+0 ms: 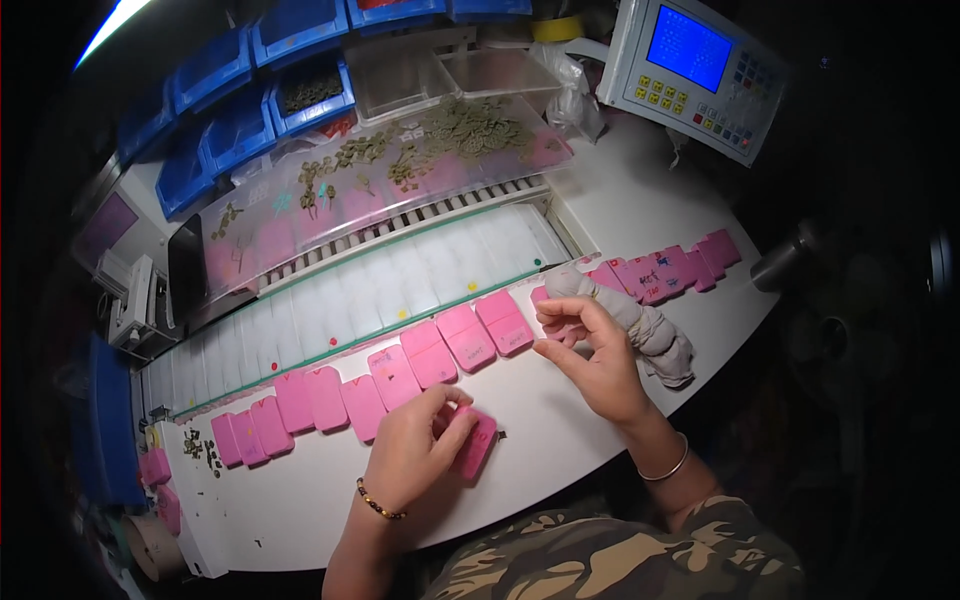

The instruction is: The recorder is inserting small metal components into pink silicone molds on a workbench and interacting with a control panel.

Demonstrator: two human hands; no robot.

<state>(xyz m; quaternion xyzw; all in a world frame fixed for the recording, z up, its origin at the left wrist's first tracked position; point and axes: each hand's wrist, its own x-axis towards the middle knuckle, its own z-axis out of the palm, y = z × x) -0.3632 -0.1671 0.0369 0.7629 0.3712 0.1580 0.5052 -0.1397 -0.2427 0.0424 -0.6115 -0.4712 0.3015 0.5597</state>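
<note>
My left hand (408, 450) is closed around the edge of a small pink rubber mold (477, 447), held low over the near edge of the white table. A tiny dark bit (502, 435) shows at that mold's right side. My right hand (595, 365) is raised to the right of it, thumb and forefinger curved but apart, with nothing seen between them. Behind those fingers another pink mold (541, 295) is partly hidden, beside a rolled grey cloth (660, 345). A row of pink molds (428, 354) lies across the table, left of my right hand.
Beyond the row is a long white panel with a green edge (330, 344). Past it, a clear sheet (270, 235) bears many olive-green pieces (475, 130). Blue bins (300, 35) stand behind. A control box with a blue screen (690, 48) and more pink molds (655, 278) are rightward.
</note>
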